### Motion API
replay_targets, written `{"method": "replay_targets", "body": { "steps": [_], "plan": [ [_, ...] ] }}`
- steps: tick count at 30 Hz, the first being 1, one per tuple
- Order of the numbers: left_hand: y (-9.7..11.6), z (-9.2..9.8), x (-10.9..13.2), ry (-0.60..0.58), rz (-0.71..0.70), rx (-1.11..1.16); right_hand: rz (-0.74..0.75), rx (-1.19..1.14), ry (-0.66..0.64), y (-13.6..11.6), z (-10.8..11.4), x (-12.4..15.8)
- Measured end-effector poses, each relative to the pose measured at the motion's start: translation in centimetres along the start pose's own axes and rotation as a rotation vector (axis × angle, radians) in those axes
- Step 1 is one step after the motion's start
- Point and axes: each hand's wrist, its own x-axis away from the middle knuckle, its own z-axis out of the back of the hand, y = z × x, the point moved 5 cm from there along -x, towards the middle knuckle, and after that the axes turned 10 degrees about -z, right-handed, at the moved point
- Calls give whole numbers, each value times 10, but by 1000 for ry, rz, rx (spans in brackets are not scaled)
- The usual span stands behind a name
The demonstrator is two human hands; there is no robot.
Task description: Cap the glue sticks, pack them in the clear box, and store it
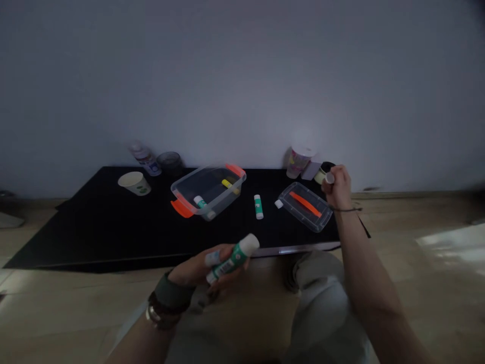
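Observation:
A green and white glue stick (231,260) is gripped in my left hand (200,267), tilted with its wide white end up and to the right, over the table's front edge. My right hand (338,186) is raised at the table's right end, its fingers closed on a small round white piece (329,178) that looks like a cap. Between the hands, another glue stick (258,207) lies on the table. A clear lid (318,221) with an orange handle (305,203) lies left of my right hand, with a small white cap (279,203) by its left corner.
On the black table (94,222), a clear box (189,182) with orange clips holds a glue stick (203,206) and a yellow item (227,184). A paper cup (133,183), bottle (147,161), dark bowl (170,163) and patterned cup (297,163) stand towards the wall (242,86).

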Motion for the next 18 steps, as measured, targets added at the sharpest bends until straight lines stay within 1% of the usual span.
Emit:
{"method": "replay_targets", "body": {
  "steps": [1,2,3,5,6,7,8,9,11,13,14,15,16,18],
  "plan": [
    [1,7,-1,79,-49,28,-25,54,44,9,6,-5],
    [1,15,-5,184,-82,47,-54,165,18,20,2,-7],
    [0,24,-11,303,-106,61,-85,319,-72,33,-11,-5],
    [-4,39,-24,529,-102,83,-157,668,-373,61,-53,8],
    [-7,45,-30,619,-92,92,-179,816,-469,73,-72,16],
    [-10,48,-34,686,-81,103,-191,932,-526,81,-88,22],
    [-12,51,-37,730,-73,113,-189,1014,-539,85,-100,26],
    [-13,52,-39,756,-69,121,-173,1059,-521,86,-108,27],
    [-15,53,-39,769,-61,124,-121,1062,-432,78,-114,24],
    [-18,55,-38,774,-49,93,-72,982,-340,66,-110,20],
    [-20,57,-37,781,-46,64,-59,918,-323,60,-108,21],
    [-22,59,-38,788,-48,29,-64,841,-351,56,-108,24],
    [-24,62,-39,796,-56,-12,-90,749,-435,54,-111,30],
    [-28,67,-43,810,-88,-95,-192,529,-727,53,-125,52]
  ]
}}
